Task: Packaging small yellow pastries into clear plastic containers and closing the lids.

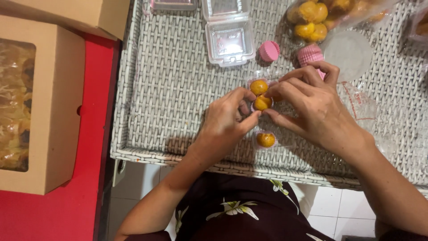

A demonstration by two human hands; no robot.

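head view, looking down: a small round golden pastry [262, 103] sits in a pink paper cup at the middle of the white woven wicker worktop [169, 89], pinched between both hands. left hand [227, 120] closes its thumb and forefinger on the near-left side of it; right hand [312, 105] curls over from the right, fingertips gripping its far edge. a second golden pastry [258, 86] lies just beyond, touching the first, and a third pastry [265, 139] in its pink cup rests nearer the person, just apart. farther up stands an open clear plastic clamshell box [229, 40], square with rounded corners, with a lone pink cup [269, 50] beside it and a stack of pink cups [310, 54] to its right. a clear bag of golden pastries [312, 18] lies at the top right. off the worktop on the left, a brown cardboard box [53, 107] with a clear window sits on a red surface [96, 134].
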